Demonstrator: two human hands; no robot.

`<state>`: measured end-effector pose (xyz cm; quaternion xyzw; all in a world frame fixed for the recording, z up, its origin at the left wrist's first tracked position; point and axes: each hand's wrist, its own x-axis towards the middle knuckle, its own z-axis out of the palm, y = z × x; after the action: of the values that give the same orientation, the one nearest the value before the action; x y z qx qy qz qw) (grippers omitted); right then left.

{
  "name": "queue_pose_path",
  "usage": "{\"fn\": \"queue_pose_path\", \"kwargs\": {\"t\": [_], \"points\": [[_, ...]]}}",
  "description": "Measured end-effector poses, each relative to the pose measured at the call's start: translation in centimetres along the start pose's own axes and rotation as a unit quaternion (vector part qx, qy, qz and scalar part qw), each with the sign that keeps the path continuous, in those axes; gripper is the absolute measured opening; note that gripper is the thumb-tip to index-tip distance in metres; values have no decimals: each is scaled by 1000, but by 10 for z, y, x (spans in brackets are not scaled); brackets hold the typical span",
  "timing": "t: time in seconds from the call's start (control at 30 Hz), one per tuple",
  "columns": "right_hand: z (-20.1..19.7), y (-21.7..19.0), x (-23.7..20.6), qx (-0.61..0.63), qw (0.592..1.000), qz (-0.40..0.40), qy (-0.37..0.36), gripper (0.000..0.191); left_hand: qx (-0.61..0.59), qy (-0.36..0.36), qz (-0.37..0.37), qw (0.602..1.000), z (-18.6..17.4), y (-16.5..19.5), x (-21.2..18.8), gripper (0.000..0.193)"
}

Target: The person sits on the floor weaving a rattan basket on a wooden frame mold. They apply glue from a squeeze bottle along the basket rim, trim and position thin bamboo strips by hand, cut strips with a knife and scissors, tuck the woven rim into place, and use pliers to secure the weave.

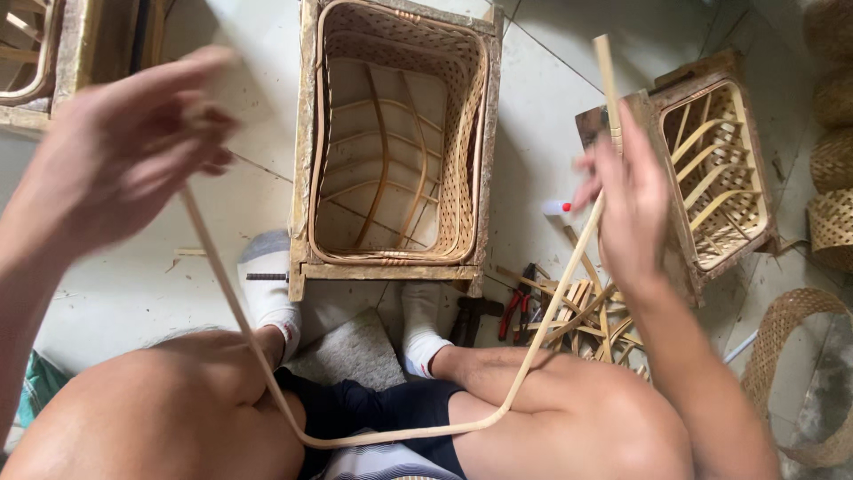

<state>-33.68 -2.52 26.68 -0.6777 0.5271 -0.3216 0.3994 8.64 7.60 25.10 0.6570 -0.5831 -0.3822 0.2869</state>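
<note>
A long rattan strip (391, 437) is held between both hands and is bent into a wide U, its lowest part lying across the person's lap. One end is gripped by the left hand (120, 147), whose fingers seem closed on it, though the hand is blurred and the exact grip cannot be told. The other end is clamped by the fingers of the right hand (631, 200), and the tip stands up above that hand. The strip is kept in tension in this way, probably so that the curve is formed evenly.

A woven basket in a wooden frame (395, 142) is placed on the floor just in front of the feet, near to reach. A second framed basket (711, 169) stands to the right. Red-handled pliers (517, 311) and short cane pieces (591, 316) are lying beside the right knee.
</note>
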Motion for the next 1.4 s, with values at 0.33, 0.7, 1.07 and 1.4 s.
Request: {"fn": "queue_pose_path", "kwargs": {"t": [0.33,0.7,1.07,1.4], "points": [[-7,85,-17,52,994,69,69,51,-156,102,27,982,91,-88,17,69],[113,182,88,-139,970,-156,123,44,173,88,129,972,172,-94,135,80],[168,213,91,-305,940,-145,55,57,284,31,45,957,189,-121,124,83],[141,228,88,-244,968,-35,38,61,176,95,171,965,203,-84,98,33]]}}
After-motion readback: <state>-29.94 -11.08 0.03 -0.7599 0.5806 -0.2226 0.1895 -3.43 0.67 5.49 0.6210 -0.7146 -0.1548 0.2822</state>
